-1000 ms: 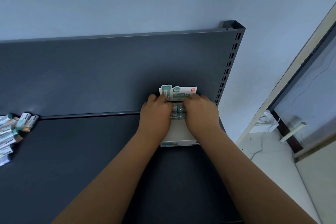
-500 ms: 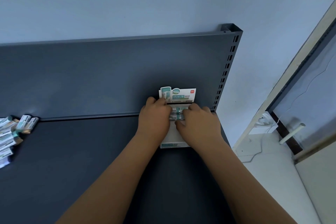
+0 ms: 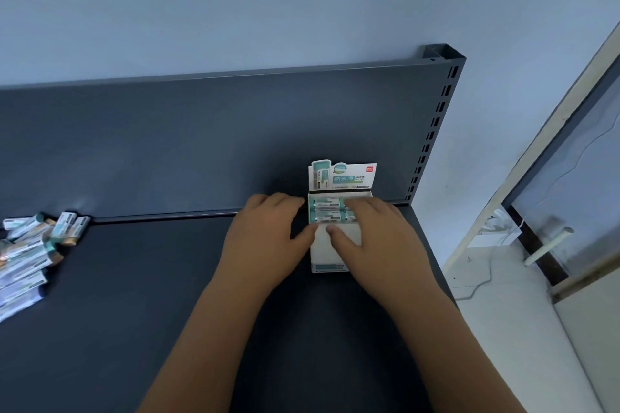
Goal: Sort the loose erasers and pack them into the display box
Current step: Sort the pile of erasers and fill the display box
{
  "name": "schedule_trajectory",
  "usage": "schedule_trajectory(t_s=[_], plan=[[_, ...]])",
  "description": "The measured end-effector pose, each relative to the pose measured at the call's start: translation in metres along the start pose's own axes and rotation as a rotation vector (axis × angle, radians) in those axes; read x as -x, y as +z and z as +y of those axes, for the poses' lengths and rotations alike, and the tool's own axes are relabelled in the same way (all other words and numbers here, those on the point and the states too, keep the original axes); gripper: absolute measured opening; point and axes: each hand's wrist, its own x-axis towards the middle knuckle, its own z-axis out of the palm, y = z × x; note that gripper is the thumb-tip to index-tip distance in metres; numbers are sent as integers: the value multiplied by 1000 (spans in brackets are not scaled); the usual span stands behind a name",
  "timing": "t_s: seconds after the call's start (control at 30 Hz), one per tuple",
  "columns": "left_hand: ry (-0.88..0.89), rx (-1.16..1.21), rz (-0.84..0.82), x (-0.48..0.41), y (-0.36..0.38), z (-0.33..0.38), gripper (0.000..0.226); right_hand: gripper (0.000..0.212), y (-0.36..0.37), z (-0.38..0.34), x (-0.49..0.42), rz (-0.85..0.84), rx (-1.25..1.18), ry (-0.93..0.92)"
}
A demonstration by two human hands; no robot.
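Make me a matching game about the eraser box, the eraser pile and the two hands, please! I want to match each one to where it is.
Things:
1. display box
2. loose erasers
3. left hand
4. right hand

Places:
A. lies over the packed erasers
B. piled at the far left of the shelf
C. stands by the back panel, near the shelf's right end
D. touches the box's left side

Pairs: 1-C, 2-B, 3-D, 4-A
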Motion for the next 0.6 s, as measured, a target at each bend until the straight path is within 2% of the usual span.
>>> schedule_trajectory(t_s=[0.07,0.17,0.43,0.6], plan=[[-55,-39,-32,13,-9,-9,57,61,2,-16,7,-22,-44,-9],[-133,40,-66,28,-15,-31,60,70,11,-37,15,-53,-96,18],[-161,77,-93,66,-31,-86,65,67,42,-81,41,-87,-161,68],[-189,44,-83,80,-38,-104,64,63,51,-99,51,-58,-143,20]])
